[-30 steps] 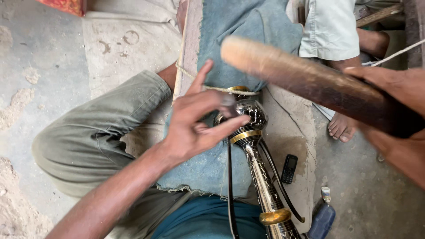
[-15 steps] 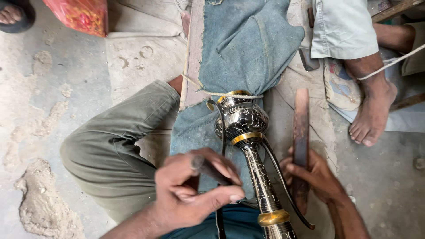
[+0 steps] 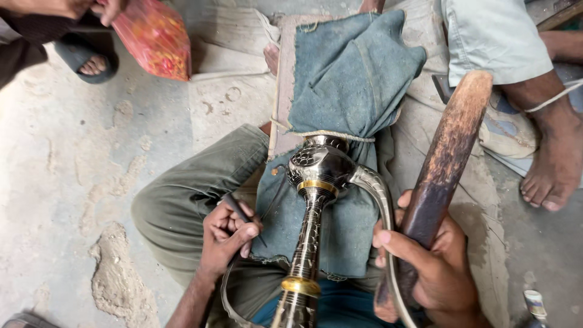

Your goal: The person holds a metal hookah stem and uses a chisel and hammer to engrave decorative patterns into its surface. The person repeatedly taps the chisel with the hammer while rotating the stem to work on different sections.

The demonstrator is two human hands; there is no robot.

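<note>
A dark engraved metal vessel [image 3: 320, 167] with brass bands and a long neck lies on a blue-grey cloth [image 3: 355, 79] across my lap. A cord ties its rounded body to the cloth. My left hand [image 3: 226, 237] sits just left of the neck, fingers closed on a thin dark chisel [image 3: 242, 215]. My right hand [image 3: 428, 267] grips a long brown wooden mallet [image 3: 446, 155], which points up and to the right beside the vessel's curved spout [image 3: 378, 188].
My knee in olive trousers [image 3: 188, 194] lies at the left on a dusty concrete floor. Another person's bare foot [image 3: 555, 164] and pale shorts are at the upper right. A sandalled foot [image 3: 91, 61] and a red-orange plastic bag [image 3: 155, 36] are at the top left.
My left hand has drawn back from the vessel's body to beside its neck, now holding the chisel. The mallet came down and was raised again in my right hand. The view has shifted.
</note>
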